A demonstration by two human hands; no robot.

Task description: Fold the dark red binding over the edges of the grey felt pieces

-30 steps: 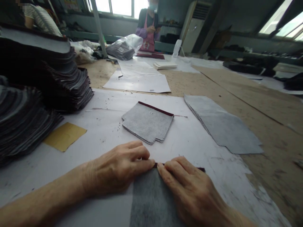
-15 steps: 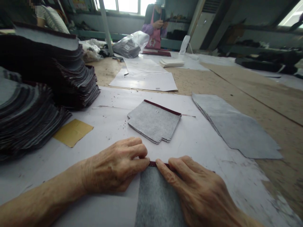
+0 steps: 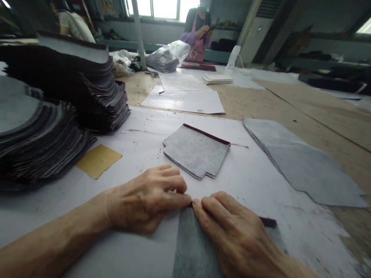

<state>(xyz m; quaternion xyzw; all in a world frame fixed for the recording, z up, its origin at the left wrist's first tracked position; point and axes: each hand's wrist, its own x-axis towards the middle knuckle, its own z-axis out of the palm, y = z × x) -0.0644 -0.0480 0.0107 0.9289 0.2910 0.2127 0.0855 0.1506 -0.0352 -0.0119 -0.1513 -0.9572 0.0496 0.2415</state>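
Note:
A grey-backed fabric piece (image 3: 194,243) with a narrow dark red folded edge lies flat in front of me, partly covered by my right hand. My left hand (image 3: 150,197) is closed, thumb and index finger pinching the fold at its left corner. Right beside those fingertips, my right hand (image 3: 234,227) presses its bunched fingers onto the same fold. More of the red edge shows beyond my right knuckles. Just past my hands rests a small stack of notched grey pieces (image 3: 197,152), its top one bearing a dark red folded edge.
Tall piles of dark red, grey-backed pieces (image 3: 107,92) stand at left, near a yellow-brown card (image 3: 99,160). More grey sheets (image 3: 298,162) lie at right. White paper (image 3: 139,154) covers the near table. Across it, a person in a pink apron (image 3: 197,42) stands; another person's striped sleeve (image 3: 77,26) shows.
My fingertips have come closer together at the fold's left corner. A longer stretch of red edge shows to the right of my right hand. The whole view has shifted slightly.

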